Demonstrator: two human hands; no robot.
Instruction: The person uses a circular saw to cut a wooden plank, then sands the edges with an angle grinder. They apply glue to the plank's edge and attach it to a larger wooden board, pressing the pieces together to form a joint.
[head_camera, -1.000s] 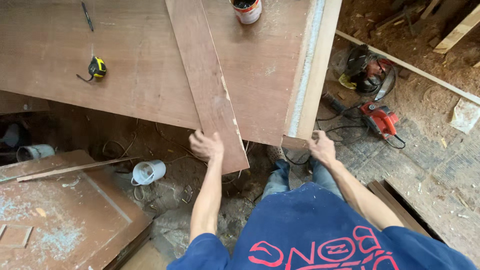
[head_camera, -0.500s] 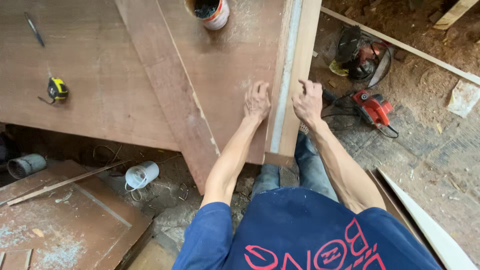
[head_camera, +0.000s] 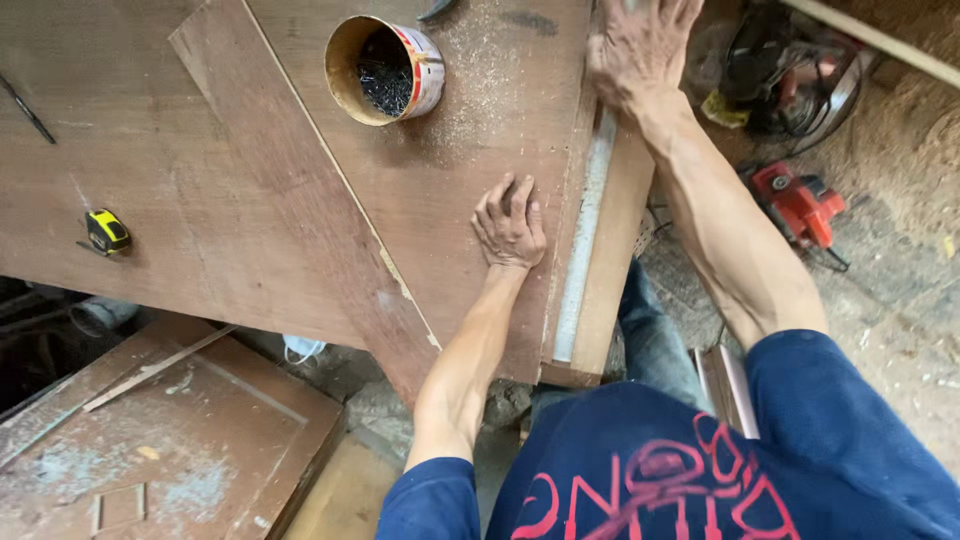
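Hands lie open on the plywood sheet (head_camera: 470, 150), gripping nothing. Left hand (head_camera: 510, 225) presses flat, fingers spread, just left of the pale edge strip (head_camera: 585, 250). Right hand (head_camera: 640, 45) rests farther up, over that strip. Nail can (head_camera: 385, 70) stands up-left of the left hand; tape measure (head_camera: 106, 231) well left.

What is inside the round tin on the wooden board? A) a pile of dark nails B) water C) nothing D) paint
A: the open tin standing on the plywood board holds a heap of thin dark nails, with no liquid to be seen.
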